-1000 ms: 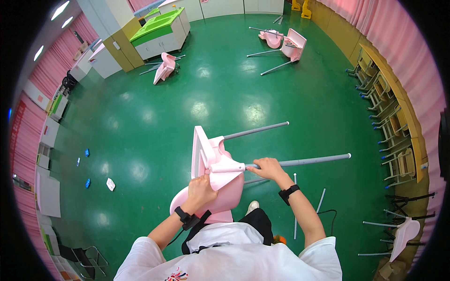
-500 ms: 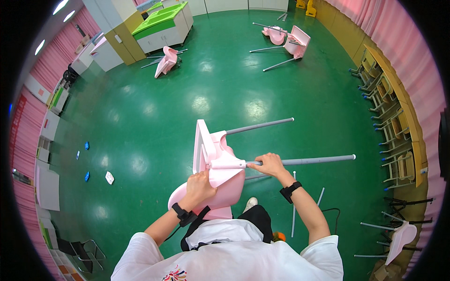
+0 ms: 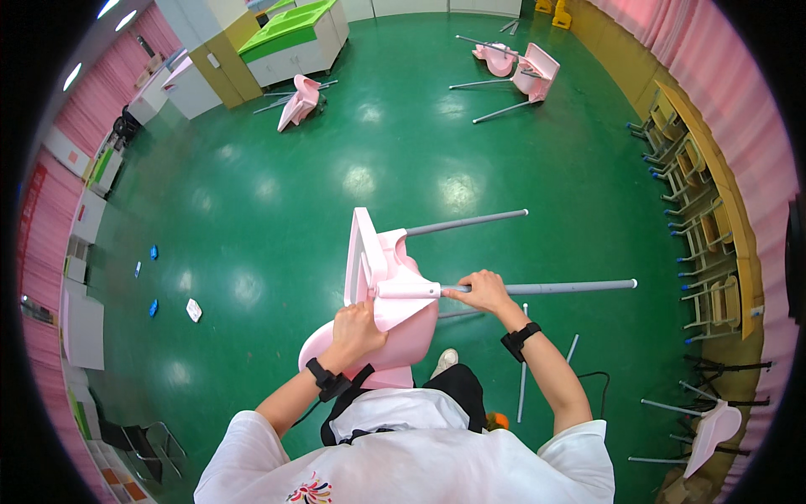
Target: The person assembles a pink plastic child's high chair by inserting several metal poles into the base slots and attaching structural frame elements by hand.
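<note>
A pink plastic high chair point(image 3: 405, 311) with grey tubular legs lies tipped on its side in front of me, its legs pointing right. My left hand point(image 3: 358, 328) is closed on the pink edge of the seat, beside the raised tray frame. With my right hand point(image 3: 481, 293) I grip a grey leg point(image 3: 571, 287) close to where it enters the pink socket point(image 3: 410, 290). Another leg point(image 3: 466, 223) sticks out from the far side of the seat. A further leg shows partly behind my right hand.
Two loose grey tubes point(image 3: 522, 365) lie on the green floor by my right forearm. Other pink chairs point(image 3: 535, 74) lie farther off, and one point(image 3: 714, 437) is at the lower right. Stacked wooden chairs point(image 3: 720, 223) line the right wall. Small blue packets point(image 3: 154, 252) lie left.
Both hands keep their grip on the chair and its leg. The view has shifted slightly; the chair barely moves.
</note>
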A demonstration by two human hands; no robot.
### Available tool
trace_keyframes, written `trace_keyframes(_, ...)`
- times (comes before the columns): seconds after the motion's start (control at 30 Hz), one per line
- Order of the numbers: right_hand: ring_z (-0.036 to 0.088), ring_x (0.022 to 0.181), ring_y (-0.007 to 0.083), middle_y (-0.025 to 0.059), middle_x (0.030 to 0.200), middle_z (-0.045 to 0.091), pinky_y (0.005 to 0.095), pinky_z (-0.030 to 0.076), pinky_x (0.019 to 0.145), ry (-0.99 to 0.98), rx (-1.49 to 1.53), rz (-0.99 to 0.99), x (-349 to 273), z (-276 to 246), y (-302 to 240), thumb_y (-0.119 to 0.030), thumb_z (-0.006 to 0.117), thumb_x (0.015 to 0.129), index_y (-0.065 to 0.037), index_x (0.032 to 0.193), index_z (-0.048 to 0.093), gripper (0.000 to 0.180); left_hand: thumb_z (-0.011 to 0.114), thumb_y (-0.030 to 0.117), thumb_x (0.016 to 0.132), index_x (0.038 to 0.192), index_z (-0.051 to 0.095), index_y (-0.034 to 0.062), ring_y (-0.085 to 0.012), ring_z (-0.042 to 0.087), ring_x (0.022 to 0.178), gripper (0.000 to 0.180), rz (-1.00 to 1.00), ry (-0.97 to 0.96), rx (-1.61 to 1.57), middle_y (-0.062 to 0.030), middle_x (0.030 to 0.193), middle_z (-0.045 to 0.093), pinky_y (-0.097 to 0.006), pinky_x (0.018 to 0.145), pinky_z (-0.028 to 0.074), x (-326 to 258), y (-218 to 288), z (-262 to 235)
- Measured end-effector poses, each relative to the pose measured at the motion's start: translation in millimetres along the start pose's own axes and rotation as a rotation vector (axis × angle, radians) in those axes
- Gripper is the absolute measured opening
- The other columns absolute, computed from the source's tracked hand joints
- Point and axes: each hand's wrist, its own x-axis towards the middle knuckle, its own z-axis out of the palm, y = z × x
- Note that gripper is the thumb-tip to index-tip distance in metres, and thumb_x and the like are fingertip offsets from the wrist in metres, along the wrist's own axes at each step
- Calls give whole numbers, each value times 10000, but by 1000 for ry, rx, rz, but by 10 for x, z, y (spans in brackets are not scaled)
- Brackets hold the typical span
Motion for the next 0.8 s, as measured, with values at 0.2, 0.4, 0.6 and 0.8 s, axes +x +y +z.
trace_keyframes(0.2,669,706,336,150,654,667,428,520,671,2,-1,-5,11,-10,-2,-722,611,713,-99,825,769,653,693,194,554,877,586,-54,-356,620,602,421,-22,20,-32,-187,664,614,-422,595,514,-12,24,-15)
trace_keyframes(0.4,670,699,338,150,643,663,425,520,669,-15,6,13,-4,-57,-40,-717,616,712,-104,835,772,645,692,200,556,977,621,-86,-341,632,608,514,-35,0,-20,-188,684,630,-405,606,524,-24,34,-9)
trace_keyframes(0.6,670,702,339,148,642,663,430,522,676,-3,-16,-12,-5,-45,-17,-728,616,709,-113,843,774,649,695,200,559,872,610,-69,-343,633,603,422,-40,13,-13,-191,678,628,-406,607,527,-29,64,-25)
trace_keyframes(0.8,669,693,331,137,636,663,424,520,667,-23,-13,11,22,-64,-33,-724,630,704,-111,829,775,642,697,203,555,840,606,-61,-342,633,596,399,-40,24,-18,-190,669,626,-403,605,527,-14,44,-8)
